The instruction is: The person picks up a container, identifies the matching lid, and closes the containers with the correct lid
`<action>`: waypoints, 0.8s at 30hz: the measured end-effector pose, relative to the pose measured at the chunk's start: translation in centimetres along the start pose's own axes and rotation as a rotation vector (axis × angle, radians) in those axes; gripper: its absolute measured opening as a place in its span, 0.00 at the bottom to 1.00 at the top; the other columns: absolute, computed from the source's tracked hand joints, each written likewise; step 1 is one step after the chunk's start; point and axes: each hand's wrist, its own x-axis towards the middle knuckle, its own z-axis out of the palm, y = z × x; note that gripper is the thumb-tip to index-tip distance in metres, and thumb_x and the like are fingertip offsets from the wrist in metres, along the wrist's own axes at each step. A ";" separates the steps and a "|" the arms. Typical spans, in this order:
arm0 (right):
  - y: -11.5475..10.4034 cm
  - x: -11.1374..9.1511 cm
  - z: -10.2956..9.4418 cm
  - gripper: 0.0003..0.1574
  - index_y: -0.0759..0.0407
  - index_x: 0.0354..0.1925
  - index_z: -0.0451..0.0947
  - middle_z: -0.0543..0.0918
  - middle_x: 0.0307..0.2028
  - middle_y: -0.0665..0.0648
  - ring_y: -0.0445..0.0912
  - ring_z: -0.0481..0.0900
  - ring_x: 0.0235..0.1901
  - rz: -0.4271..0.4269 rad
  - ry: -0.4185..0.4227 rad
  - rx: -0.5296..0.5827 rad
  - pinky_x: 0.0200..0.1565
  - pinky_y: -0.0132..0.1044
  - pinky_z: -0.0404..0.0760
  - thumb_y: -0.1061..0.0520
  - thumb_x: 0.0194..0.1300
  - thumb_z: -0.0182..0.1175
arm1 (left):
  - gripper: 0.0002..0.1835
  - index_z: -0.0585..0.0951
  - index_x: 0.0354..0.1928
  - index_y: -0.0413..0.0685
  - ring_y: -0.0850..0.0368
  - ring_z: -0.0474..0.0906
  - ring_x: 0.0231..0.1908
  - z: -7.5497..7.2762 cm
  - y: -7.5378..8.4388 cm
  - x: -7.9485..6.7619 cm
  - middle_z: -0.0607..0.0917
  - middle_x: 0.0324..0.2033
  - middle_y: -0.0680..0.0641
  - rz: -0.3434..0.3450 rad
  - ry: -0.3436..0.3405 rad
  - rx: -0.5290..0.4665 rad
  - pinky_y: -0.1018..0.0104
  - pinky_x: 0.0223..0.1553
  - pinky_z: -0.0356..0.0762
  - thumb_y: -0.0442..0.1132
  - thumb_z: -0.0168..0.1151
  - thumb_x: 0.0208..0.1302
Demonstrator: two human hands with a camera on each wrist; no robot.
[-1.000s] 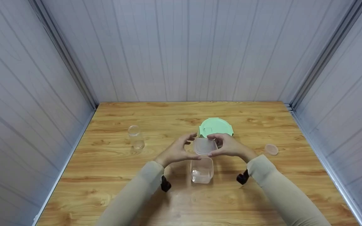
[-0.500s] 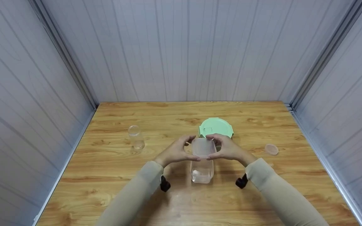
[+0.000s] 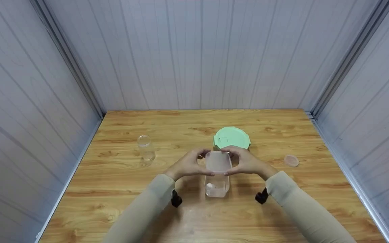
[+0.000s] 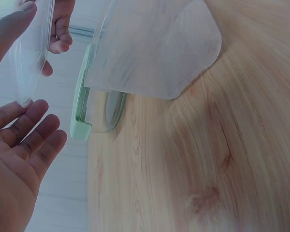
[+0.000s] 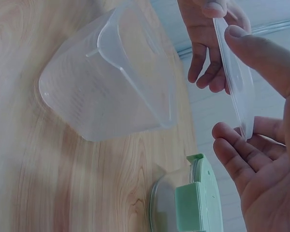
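A translucent square plastic lid [image 3: 218, 162] is held between both hands, apart from the clear plastic container [image 3: 217, 188] below it. My left hand [image 3: 189, 164] pinches its left edge, thumb on the near corner and fingertips at the far corner. On the opposite edge, my right hand [image 3: 245, 164] grips it the same way. In the right wrist view the lid [image 5: 237, 77] appears edge-on, and the container [image 5: 106, 82] stands upright on the table with its top uncovered. From the head, the lid overlaps the container's far part.
Behind the hands stands a round glass food box with a mint-green clip lid [image 3: 232, 136]. A clear glass jar [image 3: 146, 148] is at the left, and a small round translucent lid [image 3: 291, 160] lies at the right. Panelled walls [image 3: 194, 54] enclose the wooden table [image 3: 113, 209].
Both hands have brought the square lid slightly nearer to me, so it overlaps more of the container. The container, jar, green-lidded box and small round lid have stayed in place.
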 end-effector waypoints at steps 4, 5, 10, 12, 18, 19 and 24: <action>0.1 -0.2 0.1 0.56 0.72 0.72 0.74 0.83 0.64 0.67 0.60 0.81 0.60 -0.008 -0.011 -0.010 0.63 0.60 0.83 0.54 0.51 0.88 | 0.49 0.76 0.73 0.41 0.49 0.79 0.63 0.1 -0.2 -0.1 0.85 0.63 0.46 0.000 -0.024 0.021 0.44 0.73 0.74 0.50 0.88 0.52; 0.1 -0.3 0.2 0.56 0.72 0.71 0.74 0.83 0.64 0.67 0.60 0.81 0.60 -0.014 -0.012 -0.024 0.63 0.59 0.83 0.54 0.50 0.88 | 0.49 0.76 0.74 0.40 0.49 0.79 0.63 0.2 -0.2 -0.2 0.85 0.63 0.46 0.001 -0.028 0.029 0.45 0.73 0.75 0.50 0.88 0.52; -0.1 -0.7 0.6 0.55 0.72 0.70 0.76 0.84 0.63 0.67 0.62 0.82 0.61 -0.046 -0.012 -0.058 0.66 0.60 0.82 0.55 0.49 0.89 | 0.48 0.76 0.73 0.42 0.49 0.79 0.63 0.4 -0.6 -0.6 0.85 0.64 0.46 0.011 -0.052 0.034 0.47 0.73 0.75 0.49 0.88 0.52; -0.1 -0.8 0.8 0.55 0.72 0.69 0.76 0.84 0.63 0.68 0.64 0.82 0.63 -0.059 -0.018 -0.058 0.68 0.61 0.81 0.55 0.48 0.89 | 0.48 0.76 0.73 0.42 0.48 0.79 0.64 0.5 -0.8 -0.8 0.85 0.65 0.45 0.009 -0.061 0.039 0.47 0.73 0.75 0.49 0.88 0.52; 0.2 -1.2 1.4 0.57 0.74 0.70 0.75 0.84 0.64 0.69 0.64 0.82 0.64 -0.084 -0.047 -0.084 0.69 0.60 0.81 0.54 0.48 0.89 | 0.48 0.76 0.73 0.40 0.45 0.78 0.67 0.8 -1.1 -1.3 0.83 0.67 0.43 -0.004 -0.064 0.065 0.46 0.74 0.75 0.50 0.88 0.53; 0.2 -1.3 1.5 0.56 0.74 0.70 0.75 0.84 0.64 0.69 0.64 0.82 0.63 -0.090 -0.051 -0.084 0.68 0.60 0.82 0.54 0.49 0.89 | 0.48 0.76 0.73 0.40 0.44 0.78 0.67 0.8 -1.1 -1.4 0.83 0.67 0.43 -0.003 -0.063 0.062 0.45 0.74 0.75 0.50 0.88 0.53; 0.2 -1.6 1.8 0.55 0.74 0.69 0.76 0.85 0.63 0.68 0.64 0.84 0.61 -0.097 -0.053 -0.093 0.65 0.62 0.84 0.54 0.49 0.89 | 0.48 0.76 0.73 0.39 0.43 0.78 0.68 0.9 -1.1 -1.9 0.83 0.68 0.42 -0.004 -0.074 0.051 0.44 0.75 0.74 0.48 0.88 0.53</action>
